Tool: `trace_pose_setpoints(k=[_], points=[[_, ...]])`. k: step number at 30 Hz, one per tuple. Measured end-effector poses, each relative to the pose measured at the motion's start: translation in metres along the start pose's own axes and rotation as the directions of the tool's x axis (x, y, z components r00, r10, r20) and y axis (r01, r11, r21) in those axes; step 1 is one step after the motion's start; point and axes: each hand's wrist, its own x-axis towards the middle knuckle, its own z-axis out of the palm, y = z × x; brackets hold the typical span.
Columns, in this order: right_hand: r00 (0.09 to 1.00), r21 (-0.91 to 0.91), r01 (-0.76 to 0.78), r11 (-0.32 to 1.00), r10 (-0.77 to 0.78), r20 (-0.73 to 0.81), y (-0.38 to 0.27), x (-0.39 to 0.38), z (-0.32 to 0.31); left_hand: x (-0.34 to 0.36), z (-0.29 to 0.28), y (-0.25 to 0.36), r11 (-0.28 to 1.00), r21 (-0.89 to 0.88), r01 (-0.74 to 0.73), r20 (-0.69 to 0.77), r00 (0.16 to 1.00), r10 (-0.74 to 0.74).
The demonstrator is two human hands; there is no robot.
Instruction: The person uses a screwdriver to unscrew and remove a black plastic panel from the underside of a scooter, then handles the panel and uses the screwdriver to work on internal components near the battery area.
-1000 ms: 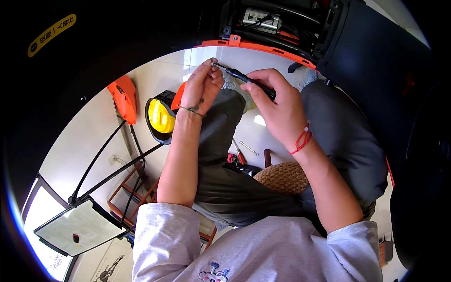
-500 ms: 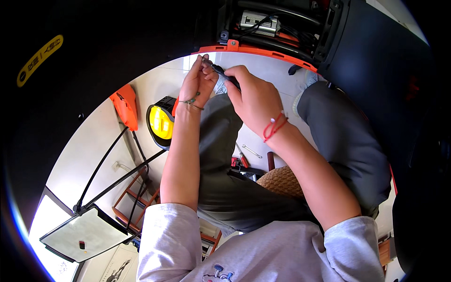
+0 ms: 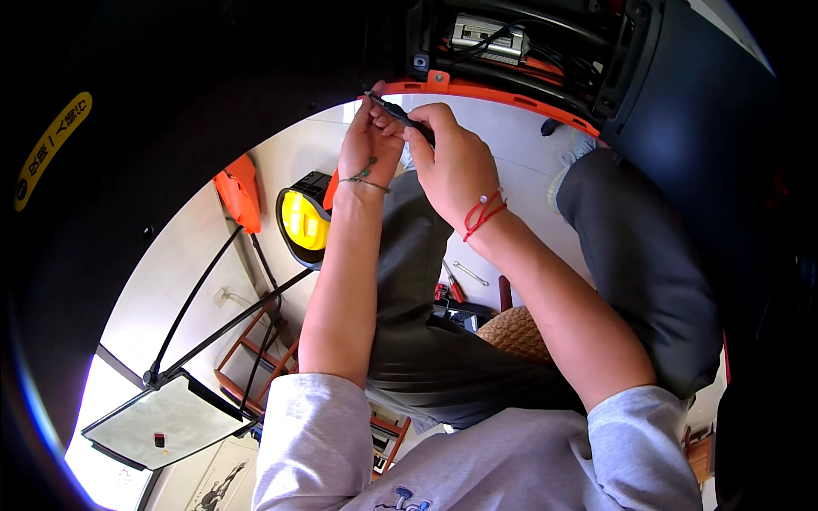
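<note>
Both hands are up at the far edge of the scene, working at the orange rim [image 3: 511, 95] of a dark vehicle body. Right hand [image 3: 452, 162] is closed around a slim dark tool [image 3: 400, 113], probably a screwdriver; its tip points left toward the rim's end. Left hand [image 3: 368, 145] is pinched right at the tool tip, fingertips [image 3: 375, 109] touching it or whatever small part sits there. The part itself is hidden, can't tell what it is.

Risks, as I judge them:
- tip slips off the fastener, since the grip is overhead and awkward; it could jab the left fingers, which sit right at the point
- a small screw or clip could drop; the floor below is cluttered with a wrench [image 3: 469, 272] and red-handled tools [image 3: 452, 288], so it would be hard to find
- tool could skid onto the cables [image 3: 494, 47] in the open compartment just past the rim and nick them

Tool look: thin, black, short shaft, mostly covered by the right hand, only the tip end shows. Rim: bright orange, curved, with a small tab near the hands. A yellow-lensed lamp [image 3: 300, 220] and an orange panel [image 3: 240, 192] sit lower left, well apart from the hands.
</note>
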Motion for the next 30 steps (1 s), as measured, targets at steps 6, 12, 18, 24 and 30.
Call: trace_pose_setpoints(k=[6, 12, 18, 24, 30], points=[[0.995, -0.084, 0.097, 0.992, -0.097, 0.007, -0.002, 0.004, -0.001, 0.002, 0.003, 0.002, 0.999, 0.017, -0.034, -0.001, 0.999, 0.034], [0.98, -0.232, 0.196, 0.953, -0.187, 0.062, -0.003, 0.003, -0.003, 0.003, 0.001, 0.002, 0.998, 0.036, -0.046, 0.04, 0.998, 0.045], [0.958, -0.285, 0.286, 0.915, -0.282, 0.057, 0.006, 0.007, -0.003, 0.005, 0.006, 0.001, 0.999, 0.027, -0.021, 0.01, 1.0, 0.021], [0.954, -0.296, 0.295, 0.908, -0.264, 0.143, 0.005, 0.017, -0.007, 0.006, -0.009, -0.001, 1.0, 0.022, -0.004, 0.126, 0.992, 0.001], [0.991, 0.066, -0.059, 0.996, 0.05, 0.126, -0.002, 0.025, 0.0, -0.024, 0.039, -0.02, 0.98, 0.199, 0.004, 0.058, 0.998, -0.016]])
